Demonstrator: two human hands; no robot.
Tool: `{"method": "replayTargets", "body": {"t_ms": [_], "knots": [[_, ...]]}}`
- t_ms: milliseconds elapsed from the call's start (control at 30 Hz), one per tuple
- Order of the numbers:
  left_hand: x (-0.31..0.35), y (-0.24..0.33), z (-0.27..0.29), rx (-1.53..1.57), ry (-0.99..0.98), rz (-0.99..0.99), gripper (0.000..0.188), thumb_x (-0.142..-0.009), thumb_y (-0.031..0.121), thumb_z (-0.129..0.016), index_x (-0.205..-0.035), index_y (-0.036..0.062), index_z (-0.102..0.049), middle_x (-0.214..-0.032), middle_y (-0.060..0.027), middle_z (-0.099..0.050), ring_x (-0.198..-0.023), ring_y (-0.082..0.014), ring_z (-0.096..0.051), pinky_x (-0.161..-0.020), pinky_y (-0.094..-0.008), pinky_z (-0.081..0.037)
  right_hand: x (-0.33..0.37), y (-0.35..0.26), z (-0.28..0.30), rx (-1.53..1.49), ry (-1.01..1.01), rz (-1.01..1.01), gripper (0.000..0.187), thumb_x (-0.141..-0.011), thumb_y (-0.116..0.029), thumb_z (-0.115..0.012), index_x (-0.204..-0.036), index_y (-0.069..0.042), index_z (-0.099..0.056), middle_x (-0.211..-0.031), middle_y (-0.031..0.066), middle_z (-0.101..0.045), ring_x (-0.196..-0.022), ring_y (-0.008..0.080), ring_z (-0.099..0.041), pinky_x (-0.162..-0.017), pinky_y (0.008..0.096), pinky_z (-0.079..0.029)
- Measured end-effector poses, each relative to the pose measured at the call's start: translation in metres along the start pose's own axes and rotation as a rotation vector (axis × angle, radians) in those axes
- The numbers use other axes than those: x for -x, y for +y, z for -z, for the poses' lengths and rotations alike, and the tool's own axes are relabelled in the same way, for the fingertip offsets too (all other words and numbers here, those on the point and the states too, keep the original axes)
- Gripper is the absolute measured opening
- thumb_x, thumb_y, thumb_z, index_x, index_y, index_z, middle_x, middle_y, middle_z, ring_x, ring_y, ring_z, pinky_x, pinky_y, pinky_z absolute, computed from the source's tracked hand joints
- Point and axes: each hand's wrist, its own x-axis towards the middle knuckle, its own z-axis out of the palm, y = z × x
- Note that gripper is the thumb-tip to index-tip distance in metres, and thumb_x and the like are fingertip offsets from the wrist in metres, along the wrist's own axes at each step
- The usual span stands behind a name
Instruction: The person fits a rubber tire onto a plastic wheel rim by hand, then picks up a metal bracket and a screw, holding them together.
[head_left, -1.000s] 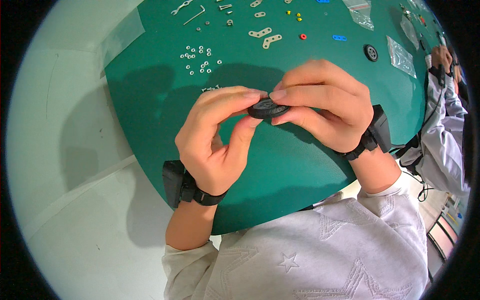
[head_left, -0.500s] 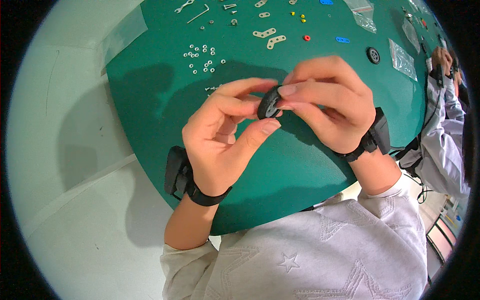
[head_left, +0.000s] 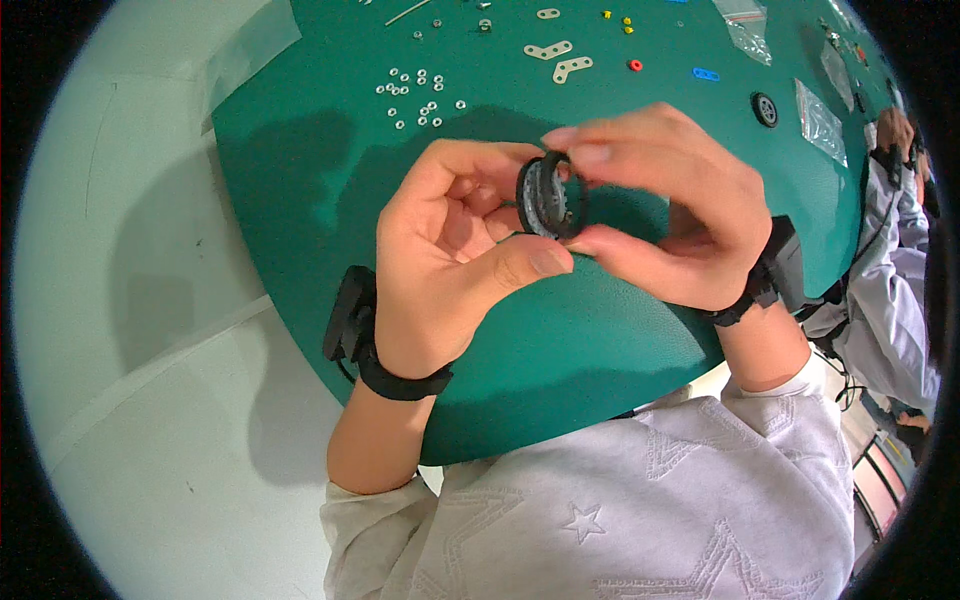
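Note:
A small black toy wheel (head_left: 533, 200) with a grey hub stands on edge between my two hands, above the green table. My left hand (head_left: 430, 260) holds its left side between thumb and fingers. A black ring, seemingly the tyre (head_left: 584, 205), stands out from the hub on the right, with a gap through it. Thumb and fingertips of my right hand (head_left: 690, 210) pinch this ring at its top and bottom. Whether ring and hub still touch, I cannot tell.
Several small nuts (head_left: 423, 105) lie beyond my left hand. Farther off are angled metal plates (head_left: 573, 69), a red ring (head_left: 635, 65) and a blue strip (head_left: 706, 74). Another wheel (head_left: 764, 110) and a clear bag (head_left: 821, 122) lie right; a co-worker's sleeve (head_left: 890, 270) shows beyond.
The wheel has turned, so its opening now shows. My right fingers have spread from a pinch at its upper side to top and bottom, and the black ring now stands out from the hub.

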Motion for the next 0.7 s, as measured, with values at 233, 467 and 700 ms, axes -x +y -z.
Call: {"method": "replayTargets", "body": {"t_ms": [233,467,700], "knots": [[0.000,0.005,-0.002,0.056,0.011,0.173,0.075,-0.080,0.037,-0.082,-0.139,0.0046,-0.047,-0.123,-0.0147,-0.060,-0.096,-0.0209,-0.063,-0.076,-0.0313,-0.053,0.009,-0.002,-0.003,-0.625,0.093,-0.476,0.059,-0.085,-0.014,-0.071,-0.137,0.006,-0.051,-0.124,0.0213,-0.056,-0.107,0.0279,-0.062,-0.083,0.0360,-0.054],[0.001,0.001,0.002,0.170,-0.038,0.042,0.061,-0.076,0.000,-0.082,-0.129,-0.0034,-0.053,-0.116,-0.0172,-0.064,-0.098,-0.0232,-0.067,-0.080,-0.0331,-0.057,0.009,-0.003,-0.004,-0.863,0.109,-0.608,0.061,-0.086,-0.025,-0.069,-0.136,0.005,-0.051,-0.120,0.0264,-0.056,-0.093,0.0270,-0.065,-0.072,0.0337,-0.055],[0.002,0.008,-0.013,-0.261,0.148,-0.015,0.080,-0.075,0.046,-0.083,-0.132,-0.0008,-0.051,-0.114,-0.0124,-0.062,-0.090,-0.0186,-0.063,-0.073,-0.0301,-0.054,0.009,-0.002,-0.007,-1.012,0.080,-0.684,0.066,-0.089,-0.035,-0.067,-0.135,0.009,-0.047,-0.118,0.0277,-0.055,-0.081,0.0260,-0.066,-0.069,0.0332,-0.055]]}}
